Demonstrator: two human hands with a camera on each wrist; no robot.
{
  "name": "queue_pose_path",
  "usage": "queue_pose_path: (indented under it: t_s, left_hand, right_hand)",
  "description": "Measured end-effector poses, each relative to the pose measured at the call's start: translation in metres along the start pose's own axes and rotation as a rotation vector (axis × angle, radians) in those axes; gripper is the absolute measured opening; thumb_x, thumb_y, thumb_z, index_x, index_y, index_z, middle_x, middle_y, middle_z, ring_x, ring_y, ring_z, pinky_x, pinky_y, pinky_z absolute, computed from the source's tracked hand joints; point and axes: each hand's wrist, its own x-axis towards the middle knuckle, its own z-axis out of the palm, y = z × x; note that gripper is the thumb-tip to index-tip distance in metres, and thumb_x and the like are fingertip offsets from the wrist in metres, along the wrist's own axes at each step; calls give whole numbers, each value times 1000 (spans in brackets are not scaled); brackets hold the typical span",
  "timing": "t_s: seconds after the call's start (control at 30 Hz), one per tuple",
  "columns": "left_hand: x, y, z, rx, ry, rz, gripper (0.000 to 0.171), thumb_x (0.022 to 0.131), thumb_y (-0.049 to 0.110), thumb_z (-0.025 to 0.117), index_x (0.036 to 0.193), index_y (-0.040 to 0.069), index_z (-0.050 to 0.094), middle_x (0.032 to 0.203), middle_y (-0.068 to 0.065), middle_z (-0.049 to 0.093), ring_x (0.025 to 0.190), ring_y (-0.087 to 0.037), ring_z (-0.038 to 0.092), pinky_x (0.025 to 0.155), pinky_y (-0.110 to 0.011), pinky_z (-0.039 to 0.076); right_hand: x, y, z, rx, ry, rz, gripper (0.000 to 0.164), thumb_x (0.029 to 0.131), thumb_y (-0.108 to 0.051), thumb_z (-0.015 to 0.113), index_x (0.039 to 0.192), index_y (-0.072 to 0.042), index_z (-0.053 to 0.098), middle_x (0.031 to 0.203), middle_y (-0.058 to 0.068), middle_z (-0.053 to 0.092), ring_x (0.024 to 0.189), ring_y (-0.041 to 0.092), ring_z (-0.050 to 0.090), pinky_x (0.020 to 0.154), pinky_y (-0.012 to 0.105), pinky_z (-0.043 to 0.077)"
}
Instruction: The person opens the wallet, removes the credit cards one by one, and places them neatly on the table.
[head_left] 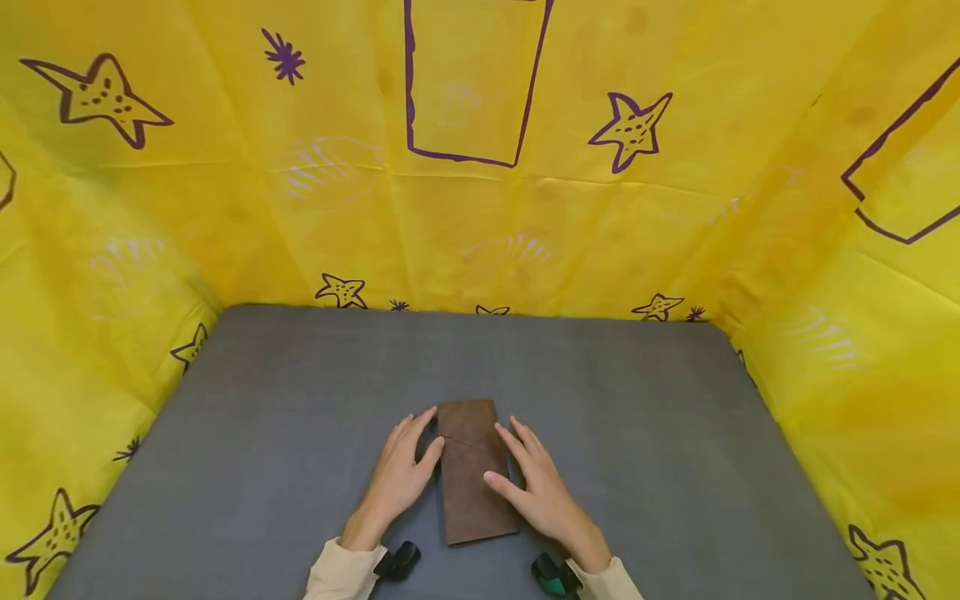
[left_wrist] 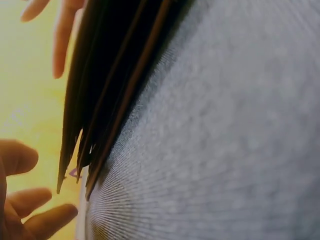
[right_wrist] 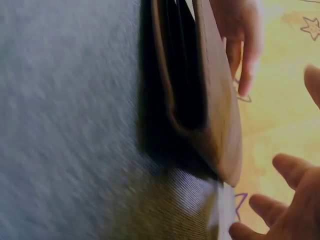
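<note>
**Head view: brown wallet [head_left: 472, 508] flanked on the grey tabletop [head_left: 645, 433]**

And here it is, lying flat near the middle from side to side, on the nearer part of the tabletop. Plenty of grey surface runs out to the left and right, and a broad stretch lies ahead — right up to the far edge, where the yellow cloth [head_left: 600, 250] rises with its purple starfish. The cloth borders the left and right edges too, so the widest room is sideways and forward.

Now the wallet's line: the long axis runs away from the person, tilted slightly, far end a touch to the left, near end to the right. A slanting seam crosses it nearer the far end. The left wrist view catches thin layers parted along one side; the right wrist view shows a dark gap between the covers.

In comes the left hand [head_left: 401, 471], beside the left edge, fingers extended and thumb wide of them, tips right at the border. Opposite, the right hand [head_left: 543, 492] has its fingers spread by the right edge — thumb out over the brown face, though whether it touches, I cannot tell. Both wrists carry small black devices, just below pale sleeves.
</note>
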Motion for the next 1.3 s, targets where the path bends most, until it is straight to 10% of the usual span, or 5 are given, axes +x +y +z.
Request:
queue_pose_path:
  t_s: [0.3,0.57,0.97,1.3]
  left_hand:
    - [-8,-11,6,-116,28,129,51,100,13,57,148,4,43,141,-18,58,146,-43,33,120,-61,8]
    - [-8,-14,13,58,102,152,59,88,10,71,143,3,51,144,-17,56,142,-38,43,119,-55,17]
    - [-8,-14,13,116,69,168,46,87,17,74,128,0,64,143,-14,58,144,-36,41,120,-55,16]
    - [-7,-14,15,169,45,193,44,85,12,75,126,-1,66,144,-12,57,145,-36,39,120,-55,16]
  right_hand:
    - [-14,5,15,7,-81,-20,83,87,-51,70,156,-27,32,167,11,16,153,43,11,117,70,2]
    - [-20,7,15,-38,-137,-96,121,62,-52,91,159,-27,23,167,18,7,151,48,9,114,74,5]
    - [-22,7,13,-6,-110,-84,111,69,-50,87,158,-26,27,167,13,10,153,41,10,116,71,6]
    - [-25,11,12,79,-40,-40,101,69,-46,89,154,-29,36,155,3,29,142,32,25,106,64,32]
